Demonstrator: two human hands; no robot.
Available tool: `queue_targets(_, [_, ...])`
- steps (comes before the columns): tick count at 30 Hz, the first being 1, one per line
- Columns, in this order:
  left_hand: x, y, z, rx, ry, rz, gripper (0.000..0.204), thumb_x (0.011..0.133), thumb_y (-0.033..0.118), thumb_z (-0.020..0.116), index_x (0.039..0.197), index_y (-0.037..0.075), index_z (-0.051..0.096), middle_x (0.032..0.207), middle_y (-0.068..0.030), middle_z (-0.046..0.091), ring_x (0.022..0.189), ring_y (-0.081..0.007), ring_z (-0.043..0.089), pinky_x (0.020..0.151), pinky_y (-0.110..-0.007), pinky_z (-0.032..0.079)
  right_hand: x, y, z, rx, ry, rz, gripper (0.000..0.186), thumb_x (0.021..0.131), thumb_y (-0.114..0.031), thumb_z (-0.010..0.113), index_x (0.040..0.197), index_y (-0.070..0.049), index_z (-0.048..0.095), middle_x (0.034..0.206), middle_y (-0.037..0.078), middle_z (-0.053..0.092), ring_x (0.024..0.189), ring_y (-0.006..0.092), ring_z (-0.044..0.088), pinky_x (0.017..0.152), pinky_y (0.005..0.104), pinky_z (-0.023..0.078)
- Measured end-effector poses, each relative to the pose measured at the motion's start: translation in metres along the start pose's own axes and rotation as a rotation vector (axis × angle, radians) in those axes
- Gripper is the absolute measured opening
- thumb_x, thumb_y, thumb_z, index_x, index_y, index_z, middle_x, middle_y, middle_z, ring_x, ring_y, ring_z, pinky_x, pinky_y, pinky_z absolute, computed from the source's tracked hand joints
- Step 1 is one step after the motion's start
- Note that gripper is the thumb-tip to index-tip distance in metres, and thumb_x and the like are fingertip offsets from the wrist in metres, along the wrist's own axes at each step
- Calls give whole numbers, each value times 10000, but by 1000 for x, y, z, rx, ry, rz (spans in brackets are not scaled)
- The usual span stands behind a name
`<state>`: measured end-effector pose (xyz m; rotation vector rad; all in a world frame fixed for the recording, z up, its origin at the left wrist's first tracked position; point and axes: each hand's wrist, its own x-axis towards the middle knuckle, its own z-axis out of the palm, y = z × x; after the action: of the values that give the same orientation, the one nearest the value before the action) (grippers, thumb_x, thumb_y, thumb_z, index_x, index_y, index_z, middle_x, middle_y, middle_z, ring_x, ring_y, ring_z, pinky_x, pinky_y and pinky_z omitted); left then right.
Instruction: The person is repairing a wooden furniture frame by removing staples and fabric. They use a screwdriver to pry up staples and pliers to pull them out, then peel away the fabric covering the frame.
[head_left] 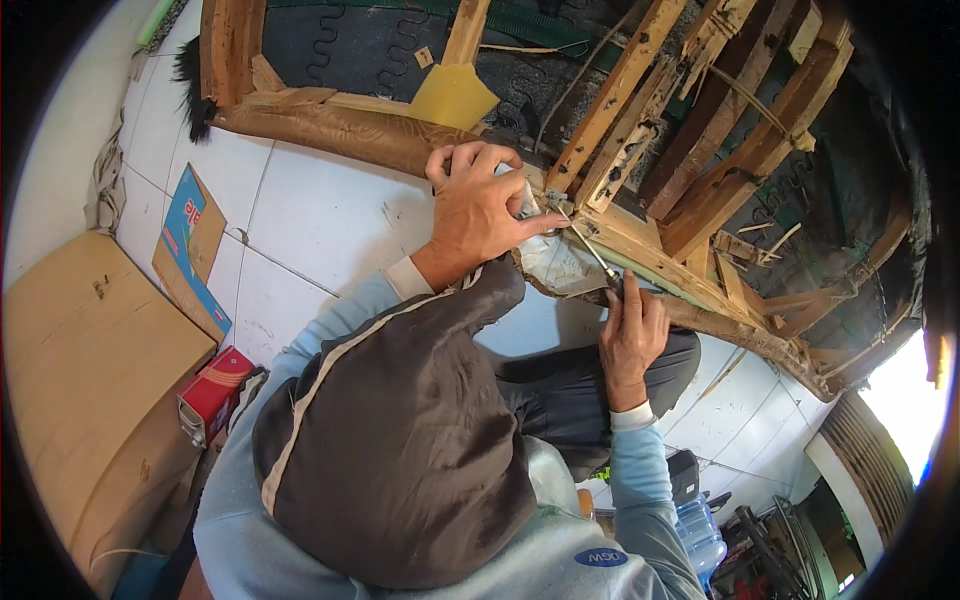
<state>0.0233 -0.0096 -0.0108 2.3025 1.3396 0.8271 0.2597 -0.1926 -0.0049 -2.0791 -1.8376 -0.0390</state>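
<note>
The slender hand tool (601, 263) lies over the near edge of the wooden frame (618, 96), long axis running near-right to far-left, tip pointing far-left. The right hand (634, 335) grips its dark handle; the left hand (482, 205) extends its thumb beside the tip, any pinch indeterminable. A white sheet (562, 268) hangs just nearer.

By the white-tiled floor (320, 210), a wooden frame (613, 100) is borne at one o'clock, a flat cardboard piece (203, 250) at nine and a red box (215, 390) at eight.
</note>
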Motion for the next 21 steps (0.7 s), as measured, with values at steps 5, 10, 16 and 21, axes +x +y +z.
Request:
queue_targets(5, [-2, -3, 2, 7, 6, 23, 671, 720, 618, 958, 586, 144, 502, 1188, -25, 668, 1197, -295, 535, 1071, -567, 244, 15, 3, -15, 249, -177, 80, 340, 969, -118, 781, 1304, -62, 763, 937, 140, 689, 789, 364, 699, 702, 446, 563])
queue_targets(10, [-2, -7, 3, -3, -2, 52, 668, 703, 621, 964, 600, 152, 499, 1203, -21, 665, 1209, -298, 531, 1073, -569, 239, 14, -6, -14, 322, -254, 97, 263, 1068, -225, 685, 1237, -25, 711, 939, 130, 731, 721, 351, 695, 664, 441, 569])
queue_targets(16, [-6, -17, -2, -29, -26, 109, 623, 705, 606, 965, 650, 162, 531, 1243, -22, 671, 1235, -298, 531, 1081, -570, 237, 7, 11, 0, 2022, -1257, 1193, 574, 1187, -538, 399, 1149, -35, 672, 669, -34, 441, 487, 87, 382, 392, 267, 288])
queue_targets(21, [-6, -19, 0, -38, -57, 128, 586, 741, 608, 940, 687, 167, 558, 1280, -19, 678, 1281, -293, 537, 1097, -574, 236, -16, -15, 11, 2431, -1222, 1241, 657, 1175, -608, 349, 1207, -32, 663, 633, -47, 348, 477, 85, 318, 400, 260, 282])
